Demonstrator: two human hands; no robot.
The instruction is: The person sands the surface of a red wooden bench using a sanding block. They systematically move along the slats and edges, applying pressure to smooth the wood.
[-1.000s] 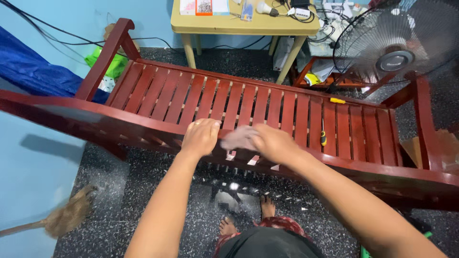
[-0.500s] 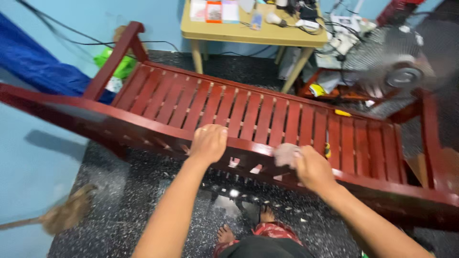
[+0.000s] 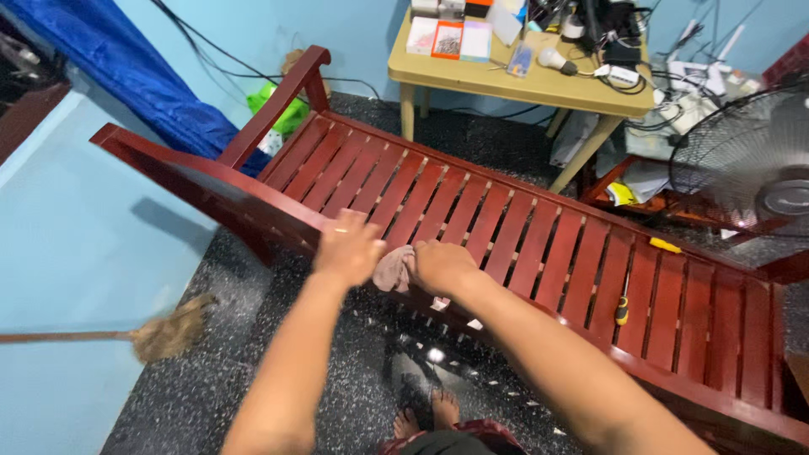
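Leftmost, a straw-headed broom (image 3: pixel 168 330) with a thin wooden handle lies across the pale blue floor, its frayed bristles reaching the dark speckled terrazzo. Behind it, a blue tarpaulin (image 3: pixel 126 76) drapes against the light blue wall. A glossy, dark red wooden bench (image 3: pixel 522 227) with a seat of narrow parallel slats and a curved armrest runs diagonally across the scene. At its near rail, the left hand (image 3: pixel 347 249) rests palm down, fingers curled together over the wood and against one end of a small, crumpled, pinkish-grey cloth (image 3: pixel 393 268). The right hand (image 3: pixel 440 266), fingers closed into a loose fist, grips the cloth's other end, so the rag sits bunched between both hands on the rail's top edge. Bare feet (image 3: pixel 430 409) stand on the shiny floor below. Further right, a yellow-handled screwdriver (image 3: pixel 622 310) lies on the slats. Beyond stand a cluttered tan table (image 3: pixel 514 80) and a round wire-caged fan (image 3: pixel 746 164).
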